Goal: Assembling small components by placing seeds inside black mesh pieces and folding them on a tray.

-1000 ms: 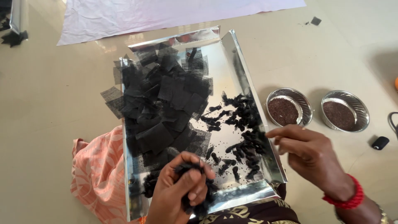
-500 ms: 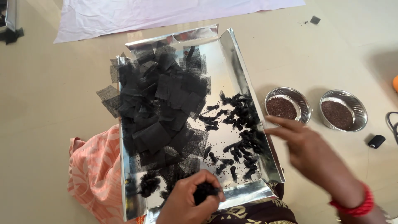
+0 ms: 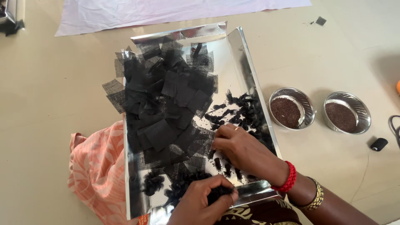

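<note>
A shiny silver tray (image 3: pixel 246 54) lies on the floor in front of me. A heap of black net squares (image 3: pixel 162 96) covers its left half, and small twisted black bundles (image 3: pixel 246 112) lie along its right side. My left hand (image 3: pixel 204 202) is at the tray's near edge, closed around a clump of black net. My right hand (image 3: pixel 241 150) reaches over the tray with its fingertips down on the net squares near the middle; whether it pinches one I cannot tell. It wears a ring, a red bangle and a gold bangle.
Two small steel bowls of dark brown grains (image 3: pixel 291 109) (image 3: pixel 347 112) stand to the right of the tray. A small black object (image 3: pixel 378 144) lies beyond them. Orange patterned cloth (image 3: pixel 98 171) is at the tray's left. A pale sheet (image 3: pixel 166 10) lies at the far side.
My right hand moved left from beside the bowls onto the net squares in the tray. My left hand stayed at the near edge, still closed on its black clump.
</note>
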